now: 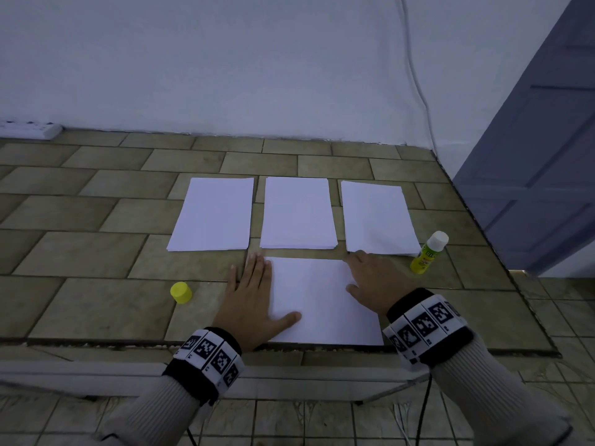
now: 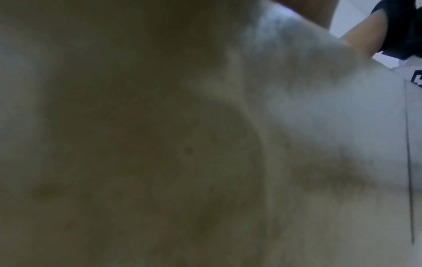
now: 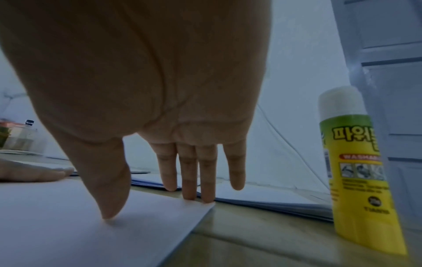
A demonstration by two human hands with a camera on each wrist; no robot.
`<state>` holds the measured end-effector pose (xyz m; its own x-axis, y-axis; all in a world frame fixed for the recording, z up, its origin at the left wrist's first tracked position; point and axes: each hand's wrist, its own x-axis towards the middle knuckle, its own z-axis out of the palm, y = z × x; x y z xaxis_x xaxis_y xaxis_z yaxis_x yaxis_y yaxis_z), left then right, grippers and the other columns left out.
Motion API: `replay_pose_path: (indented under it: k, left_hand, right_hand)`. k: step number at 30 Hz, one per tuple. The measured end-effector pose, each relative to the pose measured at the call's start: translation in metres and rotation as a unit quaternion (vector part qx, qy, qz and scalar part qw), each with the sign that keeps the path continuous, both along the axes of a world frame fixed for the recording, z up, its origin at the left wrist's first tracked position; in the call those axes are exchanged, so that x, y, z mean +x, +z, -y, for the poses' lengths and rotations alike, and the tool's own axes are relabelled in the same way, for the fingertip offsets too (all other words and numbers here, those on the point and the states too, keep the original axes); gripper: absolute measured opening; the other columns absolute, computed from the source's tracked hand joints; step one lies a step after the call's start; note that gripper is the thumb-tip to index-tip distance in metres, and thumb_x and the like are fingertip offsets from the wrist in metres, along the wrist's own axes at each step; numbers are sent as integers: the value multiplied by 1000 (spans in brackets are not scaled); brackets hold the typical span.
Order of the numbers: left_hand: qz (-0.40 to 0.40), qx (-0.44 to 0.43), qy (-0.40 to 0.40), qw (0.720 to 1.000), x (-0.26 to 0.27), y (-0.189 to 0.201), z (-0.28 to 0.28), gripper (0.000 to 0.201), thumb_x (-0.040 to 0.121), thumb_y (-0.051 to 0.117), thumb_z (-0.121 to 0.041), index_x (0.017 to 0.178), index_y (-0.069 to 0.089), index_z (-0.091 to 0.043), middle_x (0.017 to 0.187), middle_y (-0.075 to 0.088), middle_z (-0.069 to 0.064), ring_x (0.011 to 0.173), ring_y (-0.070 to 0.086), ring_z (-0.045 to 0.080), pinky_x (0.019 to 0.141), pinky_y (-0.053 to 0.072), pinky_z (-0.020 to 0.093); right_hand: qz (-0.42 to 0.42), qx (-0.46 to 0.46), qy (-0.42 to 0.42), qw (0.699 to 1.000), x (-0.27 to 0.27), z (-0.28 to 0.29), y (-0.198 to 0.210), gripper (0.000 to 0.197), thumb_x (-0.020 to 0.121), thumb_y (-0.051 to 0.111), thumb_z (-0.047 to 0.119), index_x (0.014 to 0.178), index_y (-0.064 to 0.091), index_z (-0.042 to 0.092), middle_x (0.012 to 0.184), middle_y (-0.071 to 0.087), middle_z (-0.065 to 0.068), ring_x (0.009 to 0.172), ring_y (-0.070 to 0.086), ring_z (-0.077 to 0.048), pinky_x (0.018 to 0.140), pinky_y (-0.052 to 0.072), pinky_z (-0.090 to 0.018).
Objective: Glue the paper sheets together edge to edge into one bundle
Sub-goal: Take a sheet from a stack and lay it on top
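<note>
Broad tile-patterned brown counter [image 1: 96, 239] against a pale wall, a grey panelled door [image 1: 547, 156] at the right. Across the middle of the counter, three stacks of white paper sheets in a row: left stack [image 1: 212, 215], middle stack [image 1: 297, 214], right stack [image 1: 378, 218], narrow gaps of counter between them. Just in front of the middle stack, near the counter's front edge, a single white paper sheet [image 1: 322, 300] lying flat.

Left hand [image 1: 254, 300] spread flat, palm down, across the sheet's left edge, fingers straight and pointing away, thumb stretched out onto the paper. Nothing gripped. Left wrist view too blurred and dim to add anything.

Right hand [image 1: 373, 281] also flat and wide on the sheet's far right corner, holding nothing; in the right wrist view, straight fingertips [image 3: 206, 196] pressing that corner down, thumb tip touching the paper nearer in. Both wrists low, forearms in pale ribbed sleeves, black-and-white patterned bands at the cuffs.

Upright yellow-and-green glue stick with exposed white tip [image 1: 429, 252] just right of the right stack, near the right hand but apart from it. Small yellow plastic cap [image 1: 181, 292] on the counter, left of the left hand.
</note>
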<state>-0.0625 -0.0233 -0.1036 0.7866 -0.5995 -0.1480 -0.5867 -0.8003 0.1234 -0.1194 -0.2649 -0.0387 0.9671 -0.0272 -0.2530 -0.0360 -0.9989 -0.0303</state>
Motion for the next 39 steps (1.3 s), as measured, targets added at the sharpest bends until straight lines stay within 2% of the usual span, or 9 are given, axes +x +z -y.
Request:
replay_pose_path:
  k: [7,16,18,21,24,26,29,34,39]
  left_hand:
    - [-1,8,-6,1000,-2,2,-1,130,57,-18,-93,152,-11,-5,157,-25,10,146,-24,23,119,-10,52]
    - [2,4,-12,1000,-1,0,-1,126,62,-14,-92,153,-7,-5,155,-26,10,146,-22,25,119,-8,53]
    - [-1,-7,-9,1000,-1,1,-1,125,64,-10,-93,153,-8,-5,155,-27,10,147,-21,24,119,-7,53]
    - [-8,-29,2,1000,-2,5,-1,125,64,-8,-94,151,-15,-5,153,-30,6,146,-23,20,120,-8,50]
    - [-15,-53,6,998,-3,5,-2,123,66,-5,-94,148,-22,-4,152,-31,5,145,-25,17,120,-9,49]
    - [-10,-61,8,998,-4,3,-2,121,67,-3,-94,147,-24,-5,155,-28,6,145,-25,16,120,-9,49]
    - [-7,-49,12,999,-5,3,-1,119,65,-9,-94,144,-27,-7,156,-26,7,145,-25,17,120,-12,47]
    - [-7,-46,8,999,-4,3,-2,118,64,-12,-94,145,-24,-9,159,-21,6,146,-24,18,120,-10,47]
    - [-3,-40,10,999,-3,1,-2,121,65,-13,-93,152,-14,-8,161,-17,4,146,-23,16,120,-8,48]
  right_hand:
    - [-14,-32,-11,999,10,2,3,30,91,44,21,119,45,9,115,46,-9,102,49,-24,85,45,-36]
    - [-15,135,-36,990,17,13,27,20,92,43,-2,107,47,11,105,62,-14,95,60,-28,79,51,-38]
    - [-2,156,-27,987,16,18,39,18,93,47,0,94,51,18,105,60,-5,101,58,-22,80,48,-26]
    - [29,147,-5,989,14,29,66,20,91,53,2,85,60,20,91,55,7,87,53,-9,66,32,-6]
    - [74,189,-30,979,13,42,96,20,89,58,2,84,66,20,88,59,5,70,53,1,56,36,-6]
    - [105,236,-61,964,15,50,109,18,87,59,0,87,68,15,87,62,1,64,60,-6,53,41,-6]
    - [176,302,-113,930,27,50,108,14,86,61,0,90,67,12,83,62,2,63,64,-12,57,47,-7]
    - [188,429,-203,860,68,34,53,14,84,65,-3,92,64,8,84,61,-9,77,67,-27,81,58,-46]
    - [195,389,-236,869,94,15,11,22,85,68,9,107,65,5,78,50,3,86,55,-21,84,50,-32]
